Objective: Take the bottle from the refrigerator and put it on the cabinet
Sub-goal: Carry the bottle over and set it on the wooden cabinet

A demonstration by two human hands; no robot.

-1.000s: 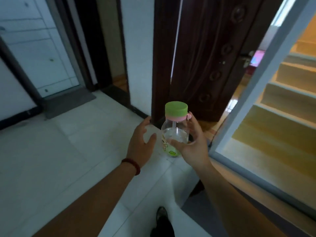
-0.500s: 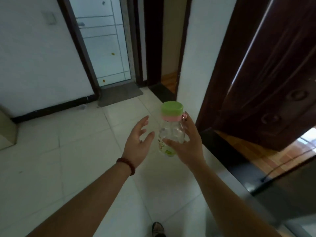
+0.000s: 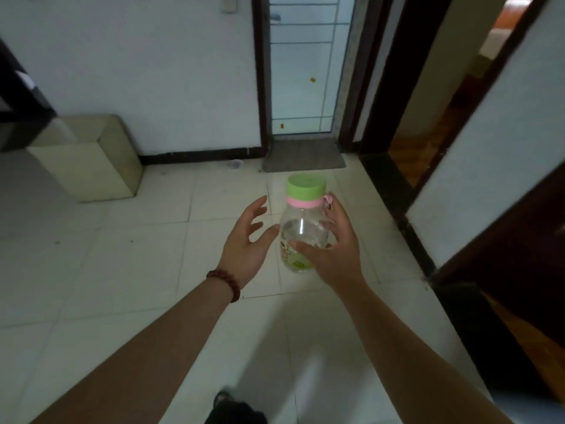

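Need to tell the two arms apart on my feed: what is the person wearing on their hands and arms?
Both forearms are bare, with no sleeves in view and no gloves. The left hand has a dark red beaded bracelet around its wrist. The right hand wears nothing I can make out.

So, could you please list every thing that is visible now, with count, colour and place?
bottle: one, clear with green cap and pink ring, held upright above the floor, centre.
floor: one, pale tiles, across the lower view.
box: one, beige, on the floor by the left wall.
mat: one, grey, before the glass door.
glass door: one, frosted, dark frame, top centre.
bracelet: one, dark red beads, left wrist.
left hand: one, open, beside the bottle.
right hand: one, grip around the bottle.
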